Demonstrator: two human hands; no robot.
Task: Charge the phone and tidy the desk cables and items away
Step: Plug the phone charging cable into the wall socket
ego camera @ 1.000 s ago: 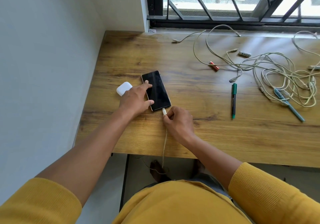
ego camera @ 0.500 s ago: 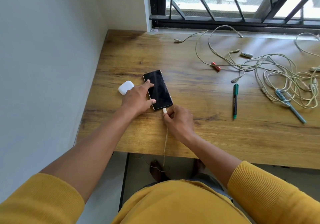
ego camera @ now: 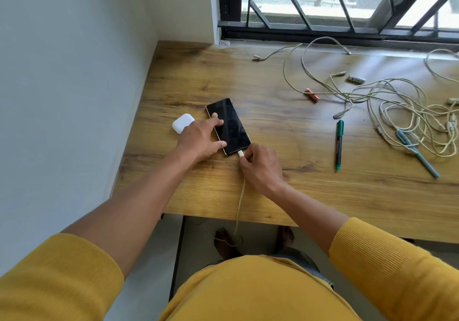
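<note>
A black phone (ego camera: 229, 126) lies face up on the wooden desk (ego camera: 273, 189), screen dark. My left hand (ego camera: 200, 140) rests on its left edge, forefinger and thumb laid straight on the glass. My right hand (ego camera: 260, 166) pinches the white plug of a charging cable (ego camera: 240, 196) at the phone's bottom end; the cable drops over the desk's front edge. A tangle of pale cables (ego camera: 397, 107) sprawls at the right.
A white earbud case (ego camera: 182, 123) sits just left of my left hand. A green marker (ego camera: 339, 145), a blue pen (ego camera: 417, 155), a red battery (ego camera: 312, 95) and a pale battery (ego camera: 356, 79) lie among the cables. Wall at left, barred window behind.
My right hand has brought the plug up against the phone's bottom end. My left hand stays on the phone's left edge.
</note>
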